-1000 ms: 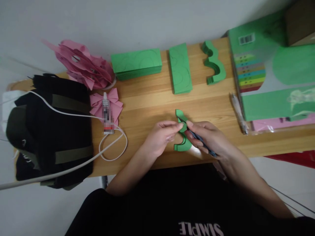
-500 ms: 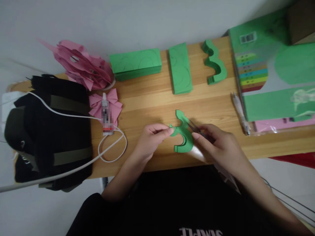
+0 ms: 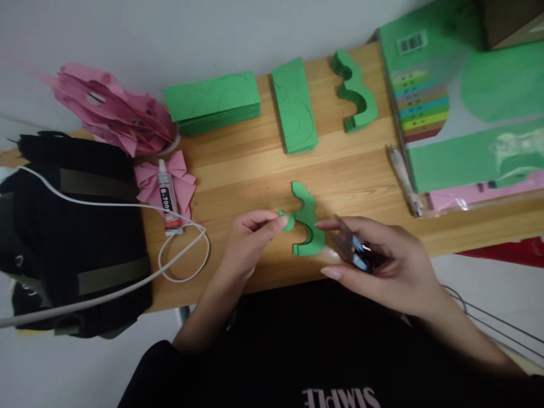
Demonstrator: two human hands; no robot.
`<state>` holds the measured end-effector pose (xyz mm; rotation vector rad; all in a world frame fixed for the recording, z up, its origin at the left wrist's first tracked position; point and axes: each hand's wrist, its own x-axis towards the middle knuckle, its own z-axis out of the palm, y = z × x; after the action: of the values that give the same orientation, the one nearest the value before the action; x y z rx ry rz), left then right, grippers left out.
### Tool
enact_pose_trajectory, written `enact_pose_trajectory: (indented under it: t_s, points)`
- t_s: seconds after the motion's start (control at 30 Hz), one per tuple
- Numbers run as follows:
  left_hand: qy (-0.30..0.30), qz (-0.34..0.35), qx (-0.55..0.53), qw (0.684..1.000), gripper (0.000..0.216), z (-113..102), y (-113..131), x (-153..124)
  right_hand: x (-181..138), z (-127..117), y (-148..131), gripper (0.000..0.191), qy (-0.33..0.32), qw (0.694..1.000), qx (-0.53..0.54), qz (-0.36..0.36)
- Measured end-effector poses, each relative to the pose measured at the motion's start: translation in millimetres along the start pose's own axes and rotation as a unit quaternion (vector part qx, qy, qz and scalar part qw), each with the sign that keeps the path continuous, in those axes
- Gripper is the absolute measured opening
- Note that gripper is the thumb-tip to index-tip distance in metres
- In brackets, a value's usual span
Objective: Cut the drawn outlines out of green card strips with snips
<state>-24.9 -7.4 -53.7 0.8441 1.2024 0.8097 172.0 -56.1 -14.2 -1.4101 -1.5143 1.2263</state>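
Note:
A green wavy paper cutout (image 3: 306, 218) lies on the wooden table (image 3: 255, 170) in front of me. My left hand (image 3: 250, 238) pinches a small green paper scrap (image 3: 288, 221) just left of the cutout. My right hand (image 3: 378, 263) is to the right of the cutout, fingers curled round small scissors (image 3: 355, 249) with a blue handle, blades pointing toward the cutout.
At the back lie two stacks of green paper (image 3: 212, 105) (image 3: 294, 107) and a stack of wavy green cutouts (image 3: 355, 99). A coloured paper pack (image 3: 459, 102) and a pen (image 3: 402, 178) are on the right. A black bag (image 3: 72, 226), white cable (image 3: 182, 258), glue tube (image 3: 166, 198) and pink paper pieces (image 3: 110, 116) are on the left.
My left hand has pulled a small green scrap away from the cutout. My right hand has drawn back to the right with the scissors. The view shifted slightly.

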Motion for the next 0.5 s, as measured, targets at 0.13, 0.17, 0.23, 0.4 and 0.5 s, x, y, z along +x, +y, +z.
enact_pose_trajectory:
  t_s: [0.13, 0.17, 0.23, 0.4, 0.5]
  points:
    - [-0.025, 0.068, -0.006, 0.997, 0.02, 1.4, 3.7, -11.7, -1.6, -0.9, 1.4, 0.025, -0.037, 0.983, 0.178, 0.038]
    - [-0.042, 0.096, 0.0, 0.995, 0.019, 1.6, 6.1, -14.7, -2.2, -0.7, 1.8, 0.025, -0.048, 0.97, 0.232, 0.049]
    - [-0.084, 0.185, 0.038, 0.978, 0.012, 1.5, 12.5, -19.8, -3.4, 0.3, 2.2, 0.026, -0.055, 0.943, 0.32, 0.077]
    - [-0.154, 0.383, 0.181, 0.893, 0.008, 3.4, 27.0, -27.5, -5.6, 3.2, 1.7, 0.024, -0.068, 0.916, 0.377, 0.116]
    - [-0.152, 0.347, 0.205, 0.902, 0.01, 6.1, 28.5, -30.2, -6.7, 3.7, 1.9, 0.026, -0.086, 0.912, 0.39, 0.09]
